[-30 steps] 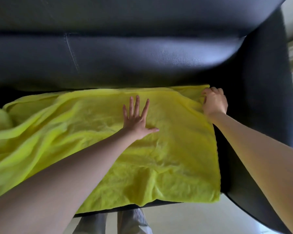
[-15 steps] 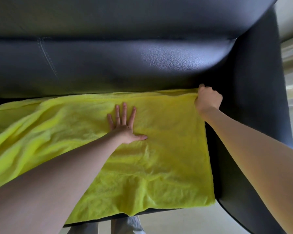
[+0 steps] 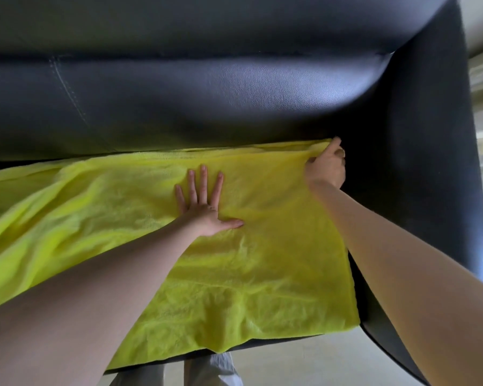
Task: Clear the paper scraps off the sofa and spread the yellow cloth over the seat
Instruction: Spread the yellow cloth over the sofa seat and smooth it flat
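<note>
The yellow cloth [image 3: 248, 274] lies over the seat of the black leather sofa [image 3: 207, 101], wrinkled and bunched toward the left, its front edge hanging over the seat's front. My left hand [image 3: 204, 207] presses flat on the cloth's middle with fingers straight and spread. At the cloth's far right corner, beside the armrest, my right hand [image 3: 326, 165] pinches the fabric. No paper scraps are visible.
The sofa's backrest runs across the top, and its right armrest [image 3: 430, 162] stands close to my right hand. Pale floor [image 3: 304, 363] shows below the seat's front edge, along with my grey trouser legs [image 3: 212, 371].
My right hand has pulled the cloth's far right corner back toward the backrest and armrest, flattening that side. My left hand stays pressed flat on the cloth.
</note>
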